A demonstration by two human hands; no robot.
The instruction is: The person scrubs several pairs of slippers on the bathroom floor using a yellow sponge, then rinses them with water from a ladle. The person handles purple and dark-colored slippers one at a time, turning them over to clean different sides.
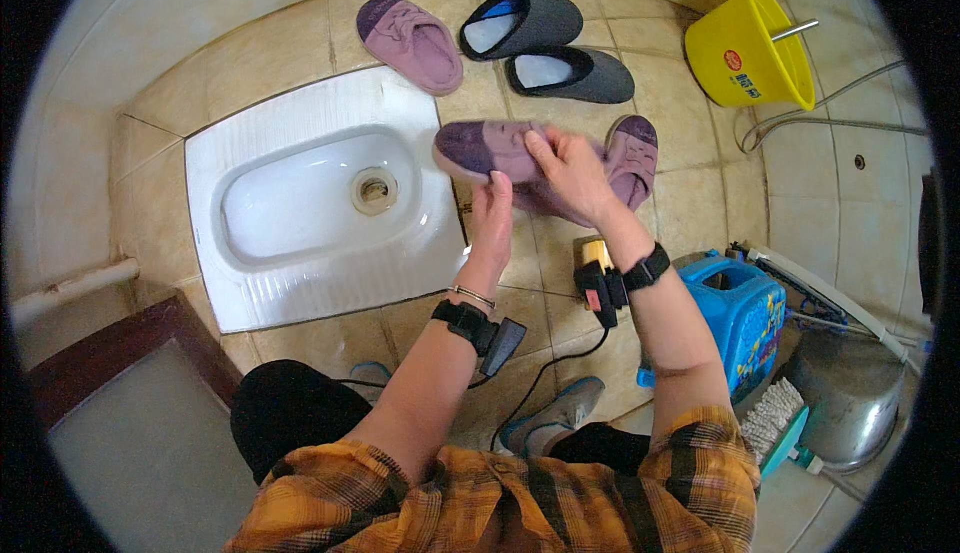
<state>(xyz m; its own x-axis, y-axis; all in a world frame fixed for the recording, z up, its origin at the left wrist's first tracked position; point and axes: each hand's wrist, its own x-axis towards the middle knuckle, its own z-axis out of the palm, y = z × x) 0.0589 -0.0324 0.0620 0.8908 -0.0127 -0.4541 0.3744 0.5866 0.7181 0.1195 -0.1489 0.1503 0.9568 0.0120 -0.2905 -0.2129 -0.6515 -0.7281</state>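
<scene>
Both of my hands hold a mauve slipper (pixel 508 145) with a dark purple toe in front of me, above the tiled floor. My left hand (pixel 491 215) is closed on its near edge by the toe. My right hand (pixel 575 175) grips its upper and heel side, thumb on top. Just right of that hand is another mauve slipper (pixel 633 161), toe pointing away. More mauve material (pixel 548 203) shows beneath the held slipper; I cannot tell whether it belongs to a separate slipper. A further mauve slipper (pixel 412 45) lies farther off on the floor.
Two dark grey slippers (pixel 572 75) rest beyond my hands. A white squat toilet (pixel 290 288) is set into the floor at left. At the far right stands a yellow bucket (pixel 735 53). Nearer right are a blue plastic container (pixel 728 313), a metal basin (pixel 845 398) and a brush (pixel 775 423).
</scene>
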